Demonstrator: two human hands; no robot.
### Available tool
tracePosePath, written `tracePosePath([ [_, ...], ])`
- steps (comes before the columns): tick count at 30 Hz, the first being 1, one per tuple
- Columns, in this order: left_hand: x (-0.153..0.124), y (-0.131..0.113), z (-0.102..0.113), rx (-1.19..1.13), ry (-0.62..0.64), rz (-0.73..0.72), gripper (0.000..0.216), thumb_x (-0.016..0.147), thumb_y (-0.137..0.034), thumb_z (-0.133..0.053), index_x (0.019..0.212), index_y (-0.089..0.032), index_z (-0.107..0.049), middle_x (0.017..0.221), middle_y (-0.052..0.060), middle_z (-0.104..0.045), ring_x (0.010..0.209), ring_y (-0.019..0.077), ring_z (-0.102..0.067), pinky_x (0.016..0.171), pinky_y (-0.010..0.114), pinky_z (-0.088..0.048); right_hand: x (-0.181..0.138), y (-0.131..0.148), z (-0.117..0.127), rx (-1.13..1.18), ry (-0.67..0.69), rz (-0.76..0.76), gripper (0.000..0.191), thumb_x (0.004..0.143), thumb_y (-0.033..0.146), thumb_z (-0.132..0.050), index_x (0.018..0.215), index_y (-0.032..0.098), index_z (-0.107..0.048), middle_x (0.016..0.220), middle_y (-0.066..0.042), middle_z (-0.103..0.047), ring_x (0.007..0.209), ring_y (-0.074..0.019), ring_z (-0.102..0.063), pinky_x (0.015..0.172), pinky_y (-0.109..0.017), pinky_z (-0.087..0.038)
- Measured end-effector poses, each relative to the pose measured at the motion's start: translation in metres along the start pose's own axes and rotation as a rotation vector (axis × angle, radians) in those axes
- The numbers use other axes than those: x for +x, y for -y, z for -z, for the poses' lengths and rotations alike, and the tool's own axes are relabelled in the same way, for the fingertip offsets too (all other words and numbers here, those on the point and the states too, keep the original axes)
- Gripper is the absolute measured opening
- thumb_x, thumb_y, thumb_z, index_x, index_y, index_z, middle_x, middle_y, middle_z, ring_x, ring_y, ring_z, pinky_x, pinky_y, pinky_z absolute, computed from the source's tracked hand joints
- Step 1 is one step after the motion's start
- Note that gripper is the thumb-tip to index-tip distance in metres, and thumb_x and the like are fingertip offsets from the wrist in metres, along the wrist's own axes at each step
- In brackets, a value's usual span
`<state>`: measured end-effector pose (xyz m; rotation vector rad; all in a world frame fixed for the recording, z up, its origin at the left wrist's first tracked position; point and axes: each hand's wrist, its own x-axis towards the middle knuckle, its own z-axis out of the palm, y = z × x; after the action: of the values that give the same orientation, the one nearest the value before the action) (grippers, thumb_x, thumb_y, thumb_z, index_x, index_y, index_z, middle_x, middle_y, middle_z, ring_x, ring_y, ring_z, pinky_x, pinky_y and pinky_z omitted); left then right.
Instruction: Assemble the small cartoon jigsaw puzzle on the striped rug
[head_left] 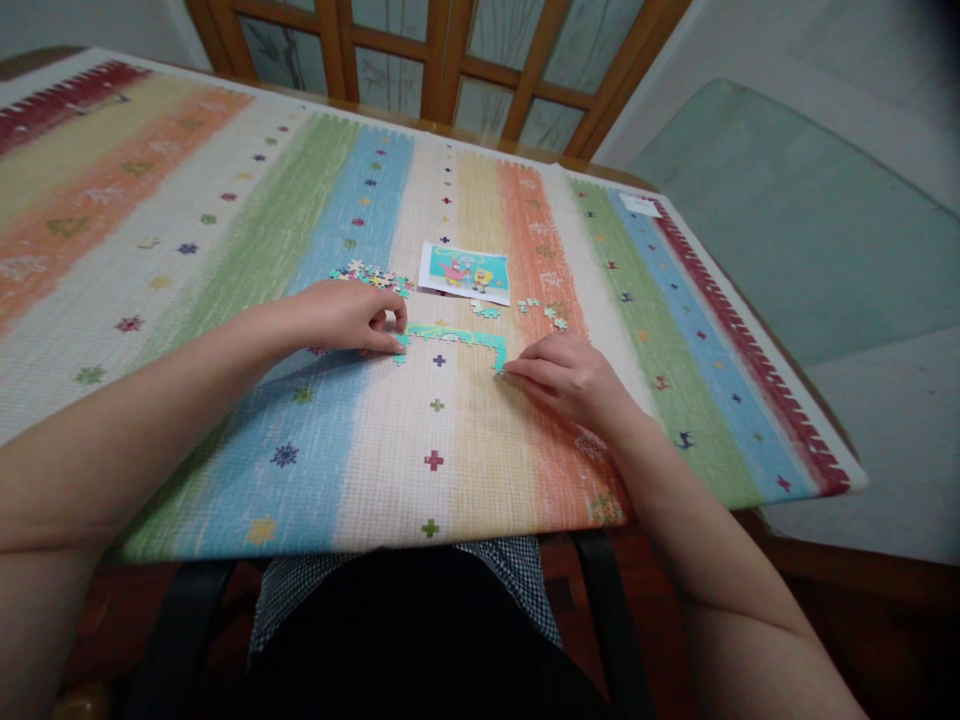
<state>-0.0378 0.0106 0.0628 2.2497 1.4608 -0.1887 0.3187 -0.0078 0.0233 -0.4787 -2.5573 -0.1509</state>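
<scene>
A partly joined jigsaw puzzle (457, 336) lies on the cloth as a thin turquoise strip, its two ends bending toward me. My left hand (352, 315) is at its left corner, thumb and forefinger curled around the edge pieces there. At the lower right end, the fingers of my right hand (566, 380) are pressed together on a turquoise piece (499, 367); its outer side is partly hidden by the fingertips. Just beyond the strip lies a picture card (466, 272) with a pink and a yellow cartoon figure.
Loose jigsaw pieces (367, 272) are heaped behind my left hand. Several more turquoise pieces (484, 309) lie below the card and to its right (555, 318). A striped tablecloth (390, 440) covers the table; a small white paper (639, 205) rests near the far right edge.
</scene>
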Motion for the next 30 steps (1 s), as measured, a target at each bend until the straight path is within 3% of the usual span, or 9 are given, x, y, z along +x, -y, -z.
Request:
tracePosePath([
  [10,-0.005,-0.005,0.006,0.055,-0.025,-0.018,0.034,0.094,-0.047,-0.071,0.118,-0.024,-0.073,0.088,0.0,-0.076,0.073,0.0164,-0.064,0.066,0.027,-0.029,-0.001,0.005,-0.009,0.283,-0.121,0.001,0.008,0.104,0.022,-0.07,0.107,0.025,-0.076,0.091,-0.001,-0.078,0.082,-0.0175,-0.074,0.083,-0.036,-0.055],
  [15,-0.015,-0.029,0.007,0.001,-0.11,-0.118,0.027,0.097,-0.04,-0.066,0.115,-0.024,-0.077,0.082,-0.001,-0.074,0.071,0.0152,-0.061,0.069,0.026,-0.03,0.003,0.013,-0.009,0.333,-0.17,0.01,0.012,0.102,0.025,-0.075,0.114,0.03,-0.075,0.097,0.002,-0.082,0.083,-0.0169,-0.076,0.089,-0.038,-0.056],
  [18,-0.02,-0.05,-0.006,-0.121,-0.137,-0.27,0.026,0.097,-0.033,-0.062,0.114,-0.024,-0.079,0.078,-0.001,-0.073,0.07,0.0141,-0.06,0.069,0.026,-0.032,0.01,0.018,-0.008,0.339,-0.208,0.067,0.011,0.104,0.027,-0.073,0.115,0.028,-0.074,0.102,0.001,-0.083,0.083,-0.0163,-0.077,0.087,-0.039,-0.054],
  [22,-0.024,-0.069,-0.025,-0.38,-0.04,-0.435,0.033,0.102,-0.039,-0.054,0.12,-0.023,-0.077,0.077,0.0,-0.075,0.07,0.0133,-0.063,0.069,0.024,-0.038,0.018,0.026,-0.008,0.267,-0.264,0.092,0.005,0.106,0.031,-0.07,0.107,0.026,-0.073,0.095,0.0,-0.08,0.078,-0.0152,-0.072,0.078,-0.037,-0.05],
  [30,-0.02,-0.075,-0.038,-0.796,0.098,-0.378,0.029,0.095,-0.044,-0.064,0.097,-0.017,-0.071,0.063,-0.002,-0.065,0.058,0.0104,-0.056,0.06,0.022,-0.039,0.021,0.034,-0.01,0.162,-0.29,0.115,0.004,0.107,0.023,-0.067,0.106,0.023,-0.071,0.089,0.001,-0.075,0.074,-0.014,-0.067,0.075,-0.036,-0.048],
])
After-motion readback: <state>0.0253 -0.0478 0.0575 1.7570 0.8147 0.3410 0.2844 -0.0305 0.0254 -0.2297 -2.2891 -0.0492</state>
